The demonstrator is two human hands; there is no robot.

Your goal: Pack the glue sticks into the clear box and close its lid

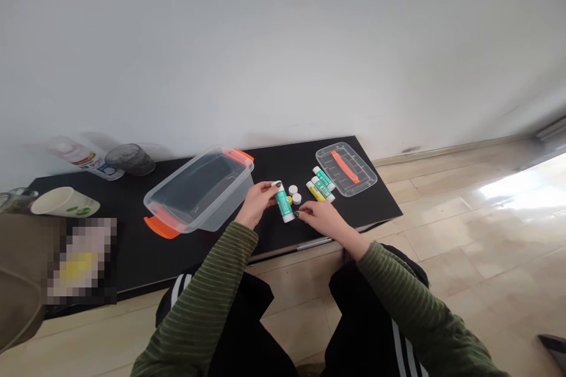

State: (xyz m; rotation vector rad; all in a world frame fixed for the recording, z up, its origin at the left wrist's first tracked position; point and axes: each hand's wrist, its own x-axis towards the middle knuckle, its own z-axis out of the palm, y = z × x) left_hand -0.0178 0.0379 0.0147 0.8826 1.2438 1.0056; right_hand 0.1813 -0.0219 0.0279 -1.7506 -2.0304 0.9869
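From where I stand, the left hand [260, 200] grips a green-and-white glue stick [285, 203], tilted, at its upper end. The right hand [322, 217] is at its lower end; whether its fingers pinch it cannot be told. Beyond, two white caps [293, 189] and a yellow cap [289, 200] lie loose; left, a clear plastic box [225, 206] stands open. Farther, two green glue sticks [324, 178] and a yellow glue stick [315, 191] lie beside the detached lid [345, 167]. Judged status: three sticks uncapped; the held one unfinished.
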